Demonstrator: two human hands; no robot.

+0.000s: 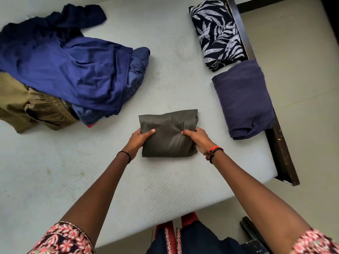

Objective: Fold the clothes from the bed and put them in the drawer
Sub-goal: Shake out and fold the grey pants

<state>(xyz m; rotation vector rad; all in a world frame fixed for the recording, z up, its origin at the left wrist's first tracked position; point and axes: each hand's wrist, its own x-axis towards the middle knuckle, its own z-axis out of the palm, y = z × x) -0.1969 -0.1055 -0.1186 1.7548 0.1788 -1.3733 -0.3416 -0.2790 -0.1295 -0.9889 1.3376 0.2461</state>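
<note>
The fingers (150,131) of the left hand (141,139) are curled round the left edge of a folded grey garment (169,138), with the thumb on top. The right hand (198,139) grips the opposite edge the same way. The garment lies between the two hands on the bed (165,180). It looks a little wider across than deep, and both hands are equally near it.

To the right, near the bed's edge, lie two folded pieces: a navy garment (242,99) and, beyond it, a leaf-print garment (216,32). They lie off the right hand's side, so that hand is the closer one. At the left sits an unfolded heap (64,70) of blue and khaki clothes. No drawer is in view.
</note>
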